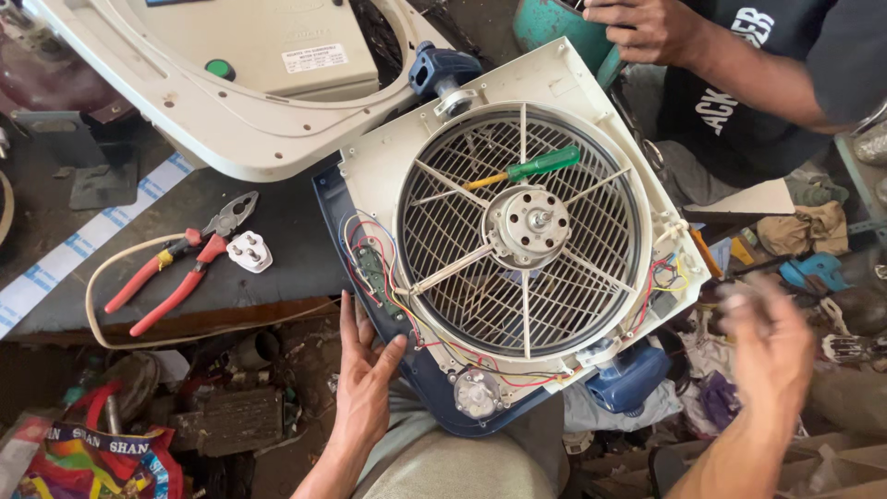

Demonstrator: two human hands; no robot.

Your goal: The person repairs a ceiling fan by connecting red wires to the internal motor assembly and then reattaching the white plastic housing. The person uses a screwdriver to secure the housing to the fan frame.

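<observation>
Against navy plastic rim, flat left hand

A dark, scuffed worktop fills the upper left, its wooden front edge worn and chipped. Daylight falls evenly across it, with soft shadows. Below the edge, the floor is dim and crowded with metal scrap, a grey block and a bright printed bag. To the right, rags and loose parts lie heaped together.
</observation>
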